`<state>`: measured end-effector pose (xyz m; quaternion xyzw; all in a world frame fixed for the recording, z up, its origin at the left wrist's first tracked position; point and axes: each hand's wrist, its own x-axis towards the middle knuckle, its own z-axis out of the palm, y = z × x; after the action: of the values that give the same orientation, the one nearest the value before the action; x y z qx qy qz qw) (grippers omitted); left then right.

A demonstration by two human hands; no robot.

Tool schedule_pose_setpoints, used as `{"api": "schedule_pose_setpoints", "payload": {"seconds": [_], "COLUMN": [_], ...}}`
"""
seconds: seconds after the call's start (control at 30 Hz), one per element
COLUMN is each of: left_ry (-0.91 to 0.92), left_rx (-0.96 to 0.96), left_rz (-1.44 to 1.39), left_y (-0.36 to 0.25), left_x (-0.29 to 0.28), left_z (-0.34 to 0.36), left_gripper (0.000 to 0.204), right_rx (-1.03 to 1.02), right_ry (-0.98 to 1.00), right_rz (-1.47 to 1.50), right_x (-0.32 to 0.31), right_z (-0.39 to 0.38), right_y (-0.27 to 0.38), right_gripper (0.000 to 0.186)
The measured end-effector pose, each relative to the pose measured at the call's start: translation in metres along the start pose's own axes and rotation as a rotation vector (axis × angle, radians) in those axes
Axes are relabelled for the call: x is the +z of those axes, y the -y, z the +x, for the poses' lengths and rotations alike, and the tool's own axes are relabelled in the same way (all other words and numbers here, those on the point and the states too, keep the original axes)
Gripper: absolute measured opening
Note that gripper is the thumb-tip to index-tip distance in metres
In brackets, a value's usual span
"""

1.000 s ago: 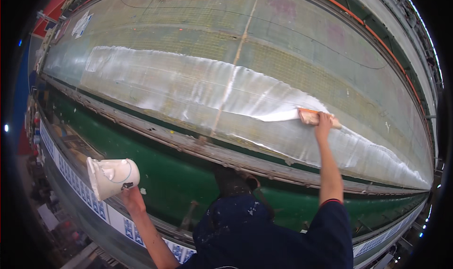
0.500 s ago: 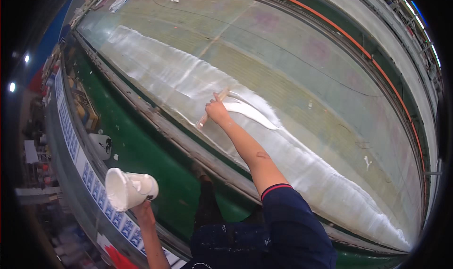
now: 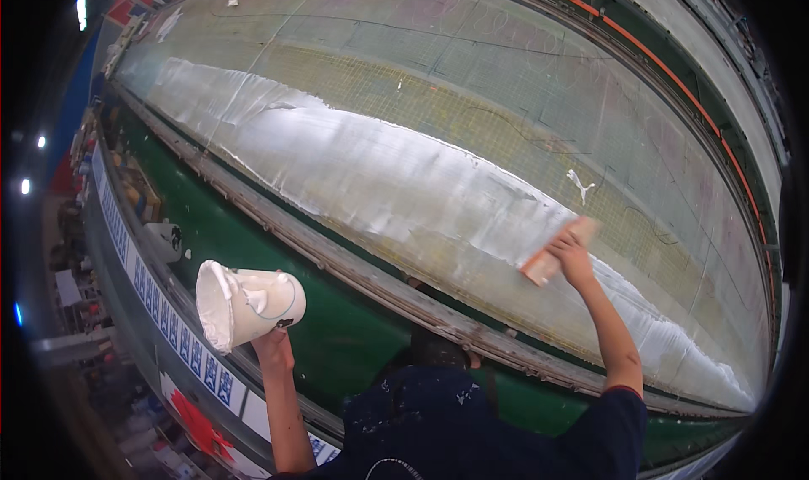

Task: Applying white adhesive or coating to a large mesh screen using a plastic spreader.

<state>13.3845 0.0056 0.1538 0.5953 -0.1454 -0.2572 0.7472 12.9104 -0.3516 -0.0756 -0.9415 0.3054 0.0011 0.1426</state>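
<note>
My right hand (image 3: 575,259) is closed on a wide, flat, pinkish-tan scraper (image 3: 539,269), slightly smeared by motion. The blade lies across a band of white paste (image 3: 404,164) spread thinly along a long, greenish-grey curved panel (image 3: 472,67). On the left, my left hand (image 3: 275,353) grips a white bucket (image 3: 265,301) from below. The bucket is tipped onto its side, its mouth facing left, with thick white paste crusted on the rim. Most of its inside is hidden from me.
A brown ledge (image 3: 354,282) runs along the panel's near edge, above a green floor (image 3: 329,379). Another white bucket (image 3: 162,241) with dark marks stands at the left. An orange strip (image 3: 657,67) borders the far side.
My right hand has moved right along the panel with the scraper. The thick white streak near it is now spread flat. My left hand still holds the bucket, slightly further right in view.
</note>
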Motion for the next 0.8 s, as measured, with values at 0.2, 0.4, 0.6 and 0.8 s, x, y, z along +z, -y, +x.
{"api": "schedule_pose_setpoints", "payload": {"seconds": [0.2, 0.4, 0.6, 0.8], "left_ry": [0.037, -0.078, -0.033, -0.213], "left_rx": [0.053, 0.1, 0.13, 0.108], "left_rz": [0.163, 0.105, 0.193, 0.045], "left_y": [0.013, 0.04, 0.109, 0.189], "left_x": [0.065, 0.155, 0.275, 0.374], "left_z": [-0.192, -0.389, -0.57, -0.754], "left_gripper": [0.108, 0.108, 0.106, 0.089], "right_rx": [0.822, 0.569, -0.253, -0.45], "right_ry": [-0.481, -0.618, -0.221, 0.001], "right_rz": [0.043, 0.066, -0.099, -0.207], "right_x": [0.043, 0.08, 0.05, 0.005], "right_z": [-0.223, -0.125, -0.137, -0.36], "right_y": [-0.088, -0.011, -0.025, -0.27], "right_gripper": [0.025, 0.021, 0.008, 0.005]}}
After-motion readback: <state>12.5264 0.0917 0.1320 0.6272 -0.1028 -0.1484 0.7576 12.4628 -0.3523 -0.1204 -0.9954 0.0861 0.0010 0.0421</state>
